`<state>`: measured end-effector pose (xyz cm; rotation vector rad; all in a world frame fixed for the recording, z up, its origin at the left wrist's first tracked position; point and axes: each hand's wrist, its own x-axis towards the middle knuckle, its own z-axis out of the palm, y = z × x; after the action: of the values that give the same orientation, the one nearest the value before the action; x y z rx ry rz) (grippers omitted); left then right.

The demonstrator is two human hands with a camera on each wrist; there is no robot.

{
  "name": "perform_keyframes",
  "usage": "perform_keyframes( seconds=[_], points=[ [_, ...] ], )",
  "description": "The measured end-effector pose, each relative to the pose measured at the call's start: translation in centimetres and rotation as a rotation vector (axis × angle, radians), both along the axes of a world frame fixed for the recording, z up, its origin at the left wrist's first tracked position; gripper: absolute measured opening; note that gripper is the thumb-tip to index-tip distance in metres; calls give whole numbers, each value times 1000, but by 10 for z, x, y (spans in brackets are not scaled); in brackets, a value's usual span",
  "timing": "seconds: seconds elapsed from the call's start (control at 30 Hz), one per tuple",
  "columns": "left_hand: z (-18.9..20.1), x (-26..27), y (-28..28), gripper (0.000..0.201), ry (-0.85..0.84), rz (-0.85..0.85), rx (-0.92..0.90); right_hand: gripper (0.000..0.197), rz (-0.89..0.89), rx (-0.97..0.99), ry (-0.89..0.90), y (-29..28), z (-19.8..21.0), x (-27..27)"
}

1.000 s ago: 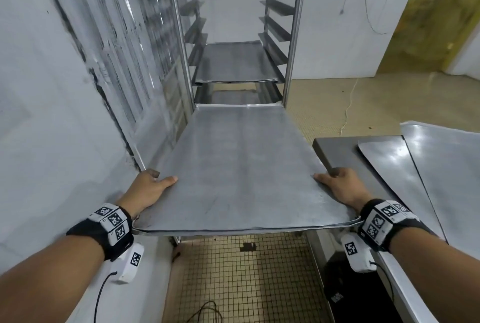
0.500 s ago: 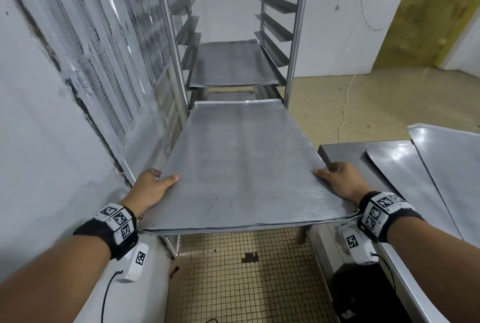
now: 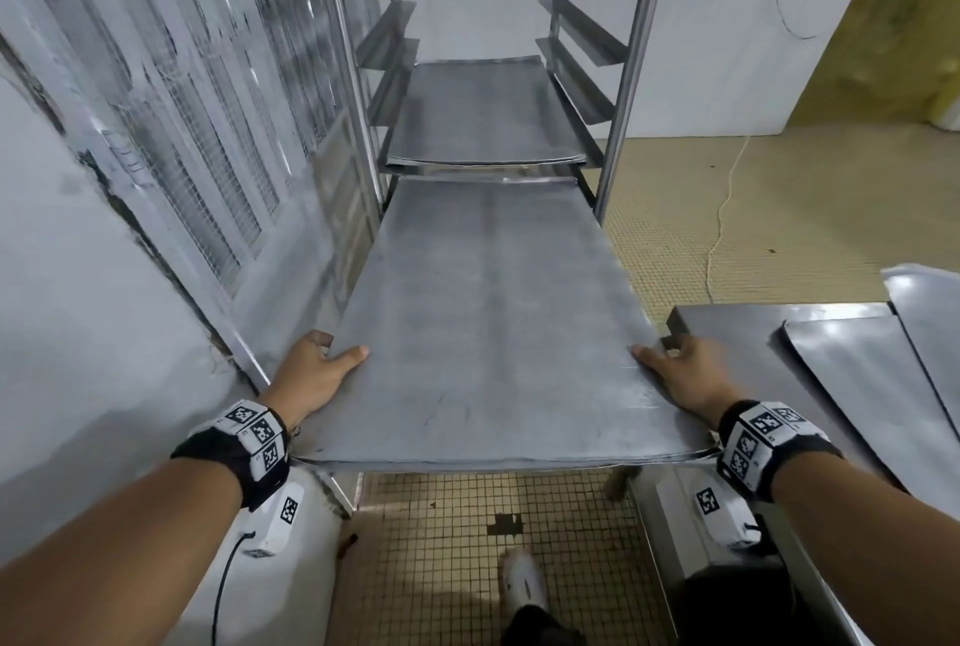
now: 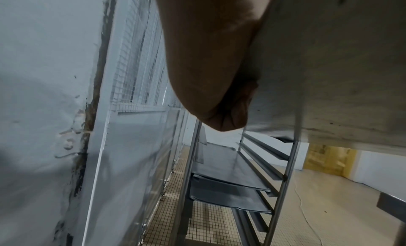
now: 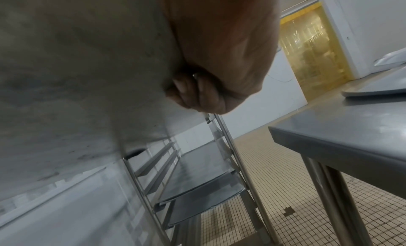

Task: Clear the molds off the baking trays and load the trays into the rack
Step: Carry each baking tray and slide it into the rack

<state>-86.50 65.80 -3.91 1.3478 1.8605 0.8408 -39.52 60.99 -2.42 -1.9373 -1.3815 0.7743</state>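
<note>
I hold a long grey baking tray (image 3: 488, 323) level in front of me, with no molds on it. My left hand (image 3: 322, 365) grips its left edge, thumb on top and fingers curled under (image 4: 228, 114). My right hand (image 3: 680, 370) grips the right edge the same way, fingers curled beneath (image 5: 197, 97). The tray's far end reaches the front of the tall steel rack (image 3: 628, 74), between its uprights. One tray (image 3: 483, 115) lies on the rack's rails a little higher and further in; the wrist views show another tray (image 4: 228, 196) below it.
A steel table (image 3: 737, 333) stands at my right with more trays (image 3: 872, 375) lying on it. A white wall and a meshed metal door (image 3: 218, 136) run close along my left. The floor is tiled; my shoe (image 3: 522, 583) shows below. A yellow strip curtain (image 5: 307, 48) hangs beyond.
I have stepped towards the rack with the tray, so its far end has come closer to the uprights. Both hands keep the same grip on the tray's edges.
</note>
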Motion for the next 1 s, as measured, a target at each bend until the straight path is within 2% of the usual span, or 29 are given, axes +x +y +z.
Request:
perform_keyframes(
  seconds=[0.2, 0.3, 0.4, 0.57, 0.8, 1.0],
  points=[
    [-23, 14, 42, 49, -13, 23, -8, 27, 24, -25, -35, 46, -15, 3],
    [-30, 20, 64, 24, -30, 18, -2, 31, 11, -36, -34, 71, -22, 5],
    [-39, 21, 86, 34, -62, 17, -6, 39, 7, -79, -61, 95, -32, 6],
    [-57, 20, 118, 44, -30, 29, -39, 73, 4, -158, -84, 130, -58, 12],
    [-70, 29, 150, 41, 3, 38, -46, 68, -10, -218, -100, 166, -68, 11],
    [-67, 38, 182, 39, 27, 44, -42, 70, -10, -242, -86, 201, -75, 14]
  ],
)
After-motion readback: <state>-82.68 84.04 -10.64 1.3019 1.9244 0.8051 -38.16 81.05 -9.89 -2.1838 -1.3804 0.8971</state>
